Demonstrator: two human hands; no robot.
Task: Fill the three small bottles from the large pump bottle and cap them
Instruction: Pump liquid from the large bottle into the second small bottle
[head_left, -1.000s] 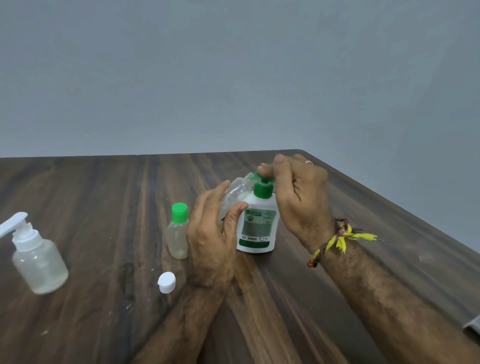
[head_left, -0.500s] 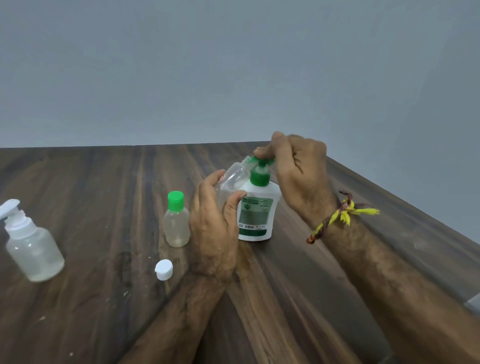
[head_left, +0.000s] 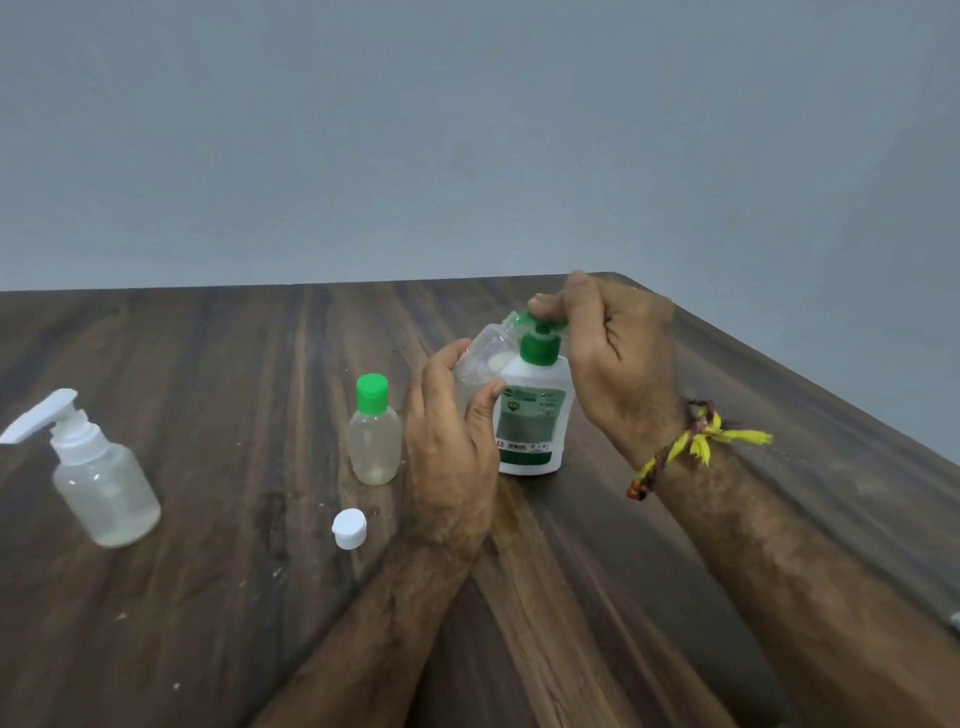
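A white pump bottle with a green pump head and green label stands on the wooden table. My right hand rests on top of its pump head, fingers pressing down. My left hand grips a small clear uncapped bottle, tilted with its mouth under the green spout. To the left stands a small clear bottle with a green cap, holding clear liquid. A loose white cap lies in front of it.
A clear bottle with a white pump stands at the far left. The table's right edge runs diagonally behind my right wrist, which wears a yellow thread band. A plain grey wall lies beyond.
The hands keep the same grips on the small bottle and the pump head. The view has shifted slightly, so everything sits a little differently in frame.
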